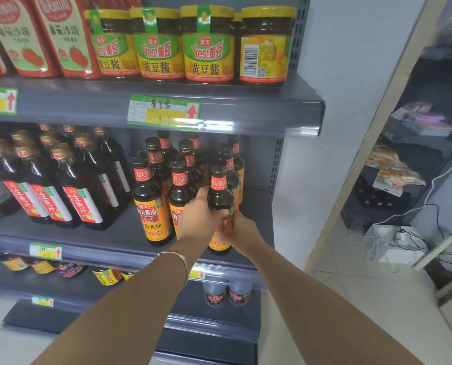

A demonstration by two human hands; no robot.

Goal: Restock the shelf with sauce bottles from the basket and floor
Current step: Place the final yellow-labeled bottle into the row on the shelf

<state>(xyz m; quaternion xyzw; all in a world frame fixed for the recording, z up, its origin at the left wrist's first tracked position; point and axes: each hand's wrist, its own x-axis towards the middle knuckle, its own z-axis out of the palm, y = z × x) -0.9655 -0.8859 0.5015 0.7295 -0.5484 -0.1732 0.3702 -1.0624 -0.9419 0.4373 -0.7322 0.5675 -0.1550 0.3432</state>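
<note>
A dark soy sauce bottle (221, 191) with an orange label and red neck band stands at the front right of the middle shelf (109, 246). My left hand (199, 219) grips its left side at the shoulder. My right hand (242, 229) holds its lower right side over the label. Several matching bottles (151, 198) stand in rows to the left and behind it. The basket and the floor bottles are out of view.
Gold-capped dark bottles (61, 191) fill the left of the same shelf. Yellow-lidded bean paste jars (209, 48) and red ketchup packs (69, 40) stand on the shelf above. Smaller bottles (227, 293) stand on the shelf below. A dark rack (417, 154) and cables lie to the right.
</note>
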